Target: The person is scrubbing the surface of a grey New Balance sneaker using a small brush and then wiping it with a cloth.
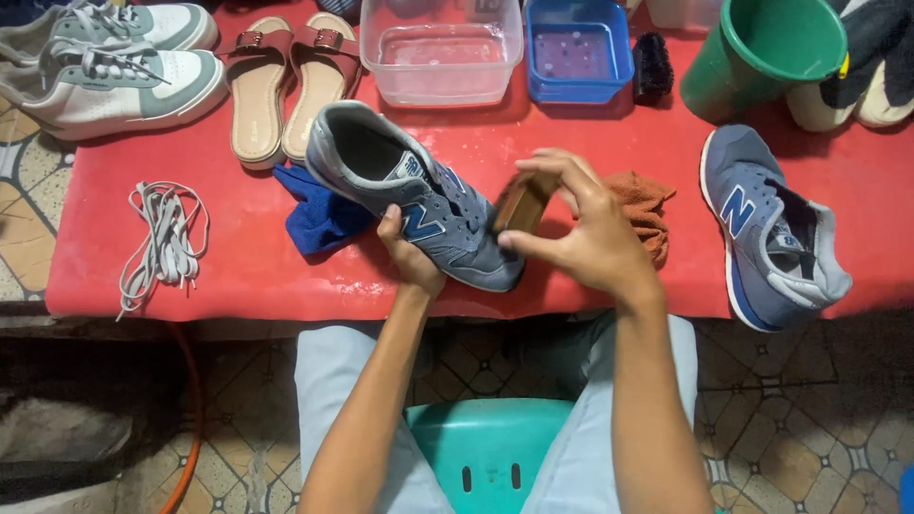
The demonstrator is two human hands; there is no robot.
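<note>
Here, two grey-blue sneakers (419, 200), two sandals (286, 86), one brush (522, 202).

Single cam on my head, pitched steeply down and forward over my lap. Close range: my fingers (547, 167) sit mid-frame, forearms run off the bottom edge. Red table (238, 266) fills the band beyond my fingertips, its far edge cropped at top. Tiled floor (800, 400) shows below my wrists. No second view.
</note>
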